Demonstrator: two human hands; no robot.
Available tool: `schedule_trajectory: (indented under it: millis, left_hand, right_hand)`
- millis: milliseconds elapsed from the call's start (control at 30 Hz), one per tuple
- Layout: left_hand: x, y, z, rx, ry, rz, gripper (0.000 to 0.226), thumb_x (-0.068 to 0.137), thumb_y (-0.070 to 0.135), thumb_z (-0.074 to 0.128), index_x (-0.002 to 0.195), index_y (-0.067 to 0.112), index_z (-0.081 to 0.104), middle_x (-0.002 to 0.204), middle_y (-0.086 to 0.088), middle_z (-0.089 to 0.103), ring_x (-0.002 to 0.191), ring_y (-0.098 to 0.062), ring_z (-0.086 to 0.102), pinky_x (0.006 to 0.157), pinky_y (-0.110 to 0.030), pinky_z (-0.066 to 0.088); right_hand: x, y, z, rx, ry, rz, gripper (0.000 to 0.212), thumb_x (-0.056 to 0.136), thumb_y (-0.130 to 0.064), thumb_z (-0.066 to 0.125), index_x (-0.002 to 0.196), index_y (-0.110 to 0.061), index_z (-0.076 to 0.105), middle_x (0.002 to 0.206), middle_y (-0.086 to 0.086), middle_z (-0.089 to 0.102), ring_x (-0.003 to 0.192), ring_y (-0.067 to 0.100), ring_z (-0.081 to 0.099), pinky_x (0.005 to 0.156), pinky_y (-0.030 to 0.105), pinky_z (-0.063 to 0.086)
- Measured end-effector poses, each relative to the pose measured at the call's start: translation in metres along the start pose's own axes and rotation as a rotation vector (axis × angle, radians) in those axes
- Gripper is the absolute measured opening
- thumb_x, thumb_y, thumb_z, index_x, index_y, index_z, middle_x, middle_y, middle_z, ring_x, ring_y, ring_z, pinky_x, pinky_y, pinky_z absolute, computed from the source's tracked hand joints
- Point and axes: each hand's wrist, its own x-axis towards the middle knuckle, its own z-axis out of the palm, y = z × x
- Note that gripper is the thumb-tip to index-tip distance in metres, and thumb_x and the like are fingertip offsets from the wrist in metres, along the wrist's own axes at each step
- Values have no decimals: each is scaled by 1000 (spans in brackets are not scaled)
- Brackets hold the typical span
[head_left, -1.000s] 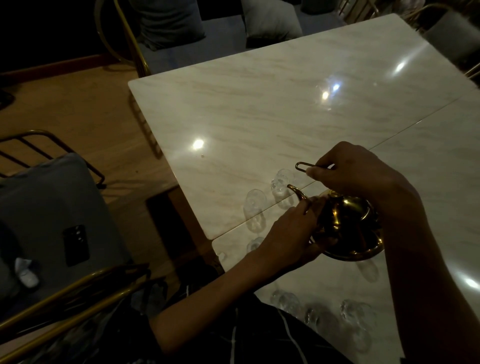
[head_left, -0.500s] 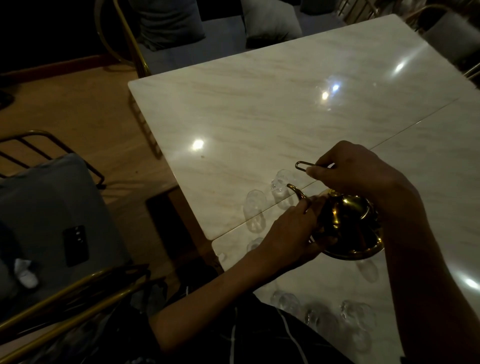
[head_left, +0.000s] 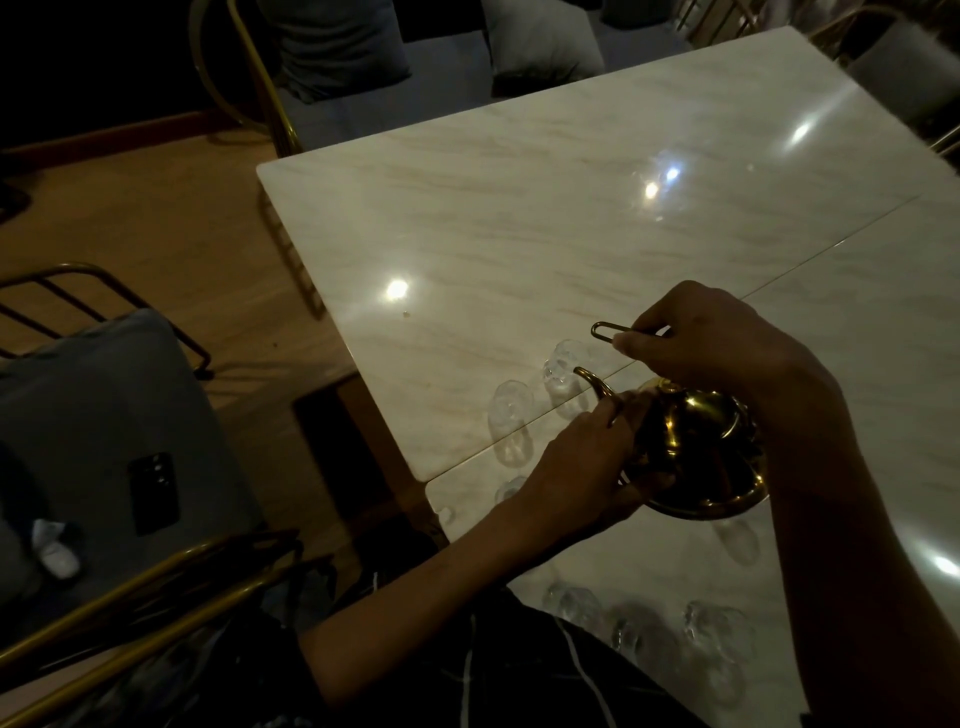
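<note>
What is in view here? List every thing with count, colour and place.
shiny gold metal pot with curved spout: one, gold, over the near part of the table
thin bent wire loop: one, dark gold, just beyond the pot
clear glass pieces: several, colourless, lying on the table left of the pot and nearer the person
glossy white marble table: one, white, centre
black phone: one, black, on the chair cushion at left
grey cushioned chair with gold frame: one at left, grey; more at the far side
wooden floor: brown, left
left hand: grips the pot by its spout
right hand: pinches the wire loop
</note>
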Motion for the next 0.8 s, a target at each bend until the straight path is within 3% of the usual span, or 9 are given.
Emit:
schedule_trajectory:
  millis: [233, 367, 600, 800]
  left_hand:
    - [1, 1, -1, 2, 0, 7, 77, 92, 41, 69, 155, 18, 32, 150, -8, 46, 129, -26, 54, 99, -46, 54]
    - [1, 2, -1, 9, 5, 2, 77, 92, 41, 69, 155, 18, 32, 150, -8, 47, 130, -26, 54, 100, -46, 53]
    - [0, 3, -1, -1, 13, 4, 76, 91, 39, 71, 154, 19, 33, 149, -8, 48, 129, -25, 55, 98, -45, 55]
    - [0, 2, -2, 9, 12, 4, 77, 91, 38, 72, 154, 18, 33, 149, -9, 47, 128, -26, 55, 98, -45, 54]
  right_hand:
    - [1, 1, 0, -4, 9, -10, 31, 90, -38, 64, 104, -14, 76, 99, 8, 72, 79, 16, 57, 73, 30, 46]
    - [1, 3, 0, -14, 2, -10, 31, 90, -38, 63, 103, -14, 77, 77, -5, 59, 78, 15, 57, 73, 30, 45]
    - [2, 4, 2, -14, 2, -4, 31, 89, -39, 64, 103, -15, 77, 75, -6, 57, 82, 17, 59, 75, 31, 47]
    - [3, 4, 2, 5, 5, -5, 30, 90, -38, 64, 104, -15, 77, 95, 6, 70, 84, 17, 57, 75, 30, 44]
